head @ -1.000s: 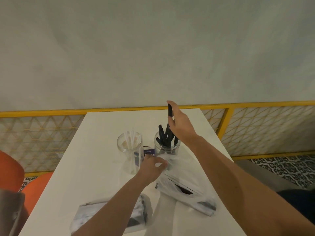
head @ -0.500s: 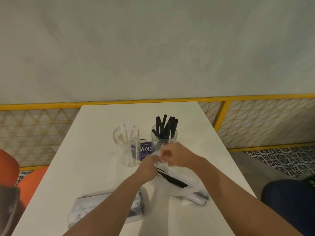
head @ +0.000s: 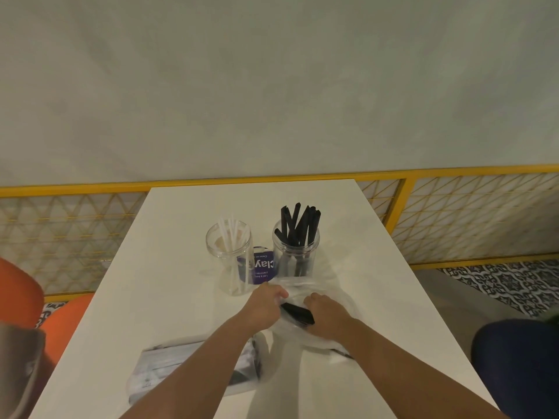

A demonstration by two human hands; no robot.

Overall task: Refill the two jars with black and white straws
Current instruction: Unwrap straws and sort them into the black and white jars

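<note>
Two clear jars stand side by side mid-table. The left jar (head: 229, 252) holds a few white straws (head: 230, 234). The right jar (head: 295, 252) holds several black straws (head: 298, 225). In front of them lies a clear plastic bag (head: 329, 303) with black straws (head: 298, 314) inside. My left hand (head: 266, 303) grips the bag's opening at its left edge. My right hand (head: 325, 313) reaches into the bag, fingers curled on the black straws. A second plastic pack of straws (head: 157, 373) lies near me, partly under my left forearm.
A purple card (head: 261, 266) stands between the jars. The white table (head: 169, 297) runs to a yellow mesh railing (head: 453, 219) by the wall. An orange seat (head: 27, 300) is at the left, a dark seat (head: 520, 364) at the right.
My right hand let go of a black straw in the right jar, came down to the bag and went into it. My left hand stayed on the bag's opening.
</note>
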